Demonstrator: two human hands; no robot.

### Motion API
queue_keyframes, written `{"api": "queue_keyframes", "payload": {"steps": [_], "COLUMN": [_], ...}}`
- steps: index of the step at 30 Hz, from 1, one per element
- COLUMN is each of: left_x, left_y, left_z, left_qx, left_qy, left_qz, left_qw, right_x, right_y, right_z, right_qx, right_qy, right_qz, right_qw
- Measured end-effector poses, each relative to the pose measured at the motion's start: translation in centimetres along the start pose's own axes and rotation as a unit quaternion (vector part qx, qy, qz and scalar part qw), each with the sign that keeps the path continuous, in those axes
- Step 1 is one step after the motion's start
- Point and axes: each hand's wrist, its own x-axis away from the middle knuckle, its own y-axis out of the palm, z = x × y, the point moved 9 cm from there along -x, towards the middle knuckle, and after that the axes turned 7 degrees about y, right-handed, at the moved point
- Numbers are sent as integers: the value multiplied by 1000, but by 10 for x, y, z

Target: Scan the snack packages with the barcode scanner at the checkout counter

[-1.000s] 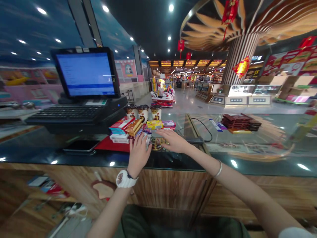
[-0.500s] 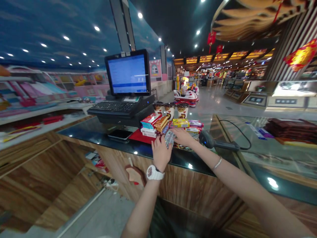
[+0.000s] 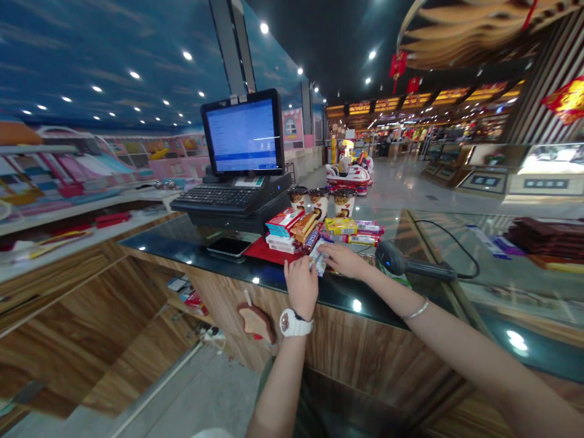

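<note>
A small silver-white packet (image 3: pixel 319 263) lies at the front of the snacks on the dark counter, between my two hands. My right hand (image 3: pixel 343 260) reaches in from the right with its fingers bent over this packet, gripping it. Beside it on the left is my left hand (image 3: pixel 301 281), wearing a white watch; its fingers are slightly apart at the packet's near side and hold nothing that I can see. Just behind lie a purple-wrapped bar (image 3: pixel 312 239), a golden-brown snack pack (image 3: pixel 304 227) and a stack of small boxes (image 3: pixel 283 226). A yellow pack (image 3: pixel 340 226) lies beyond my right hand.
Three lidded cups (image 3: pixel 318 204) stand at the back. Colourful tube packs (image 3: pixel 368 227) lie to the right, near a handheld scanner (image 3: pixel 410 263) with a cable. At left are a register with monitor (image 3: pixel 244 134) and keyboard (image 3: pixel 216 199), and a phone (image 3: pixel 229 247).
The view has shifted slightly left, so everything sits further right. My left hand has drawn back a little toward the counter edge, its fingers less spread. My right hand remains at the silver-white packet.
</note>
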Motion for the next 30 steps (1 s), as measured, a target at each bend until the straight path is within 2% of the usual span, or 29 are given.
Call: {"api": "queue_keyframes", "payload": {"steps": [6,11,16,19,22,30], "left_x": [-3,-9,-23,-35,-48,-77], "left_y": [0,-1,-16,-25,-26,2], "left_z": [-1,0,7,22,43,107], "left_qx": [48,77,76,72,69,65], "left_qy": [18,62,122,184,239,342], "left_qz": [21,17,24,23,12,-15], "left_qw": [998,995,989,980,968,937], "right_x": [-1,0,4,9,19,56], "right_y": [-14,-43,-71,-90,-111,-161], "right_z": [3,4,-2,0,8,50], "right_qx": [11,29,44,51,62,100], "right_qy": [17,19,-6,-6,4,49], "right_qz": [47,105,122,132,144,191], "right_qw": [999,994,992,990,988,975]}}
